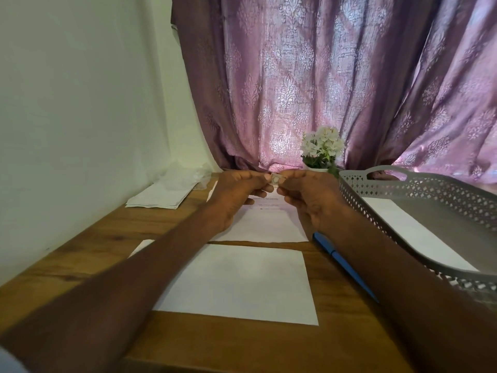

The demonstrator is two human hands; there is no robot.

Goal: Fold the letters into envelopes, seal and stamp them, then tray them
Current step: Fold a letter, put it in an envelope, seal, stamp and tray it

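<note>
A small stamp (pixel 276 179) is pinched between the fingertips of my left hand (pixel 236 195) and my right hand (pixel 309 200), raised above the table's far middle. Below my hands lies a printed letter sheet (pixel 266 224). Nearer to me a white envelope (pixel 242 281) lies flat on the wooden table (pixel 80 259). The grey perforated tray (pixel 403 189) stands at the right with a white envelope (pixel 411 232) inside it.
A stack of white envelopes (pixel 161 197) with crumpled clear plastic (pixel 185 176) lies at the far left by the wall. A blue pen (pixel 344 262) rests between the envelope and the tray. A small potted white flower (pixel 322 152) stands before the purple curtain.
</note>
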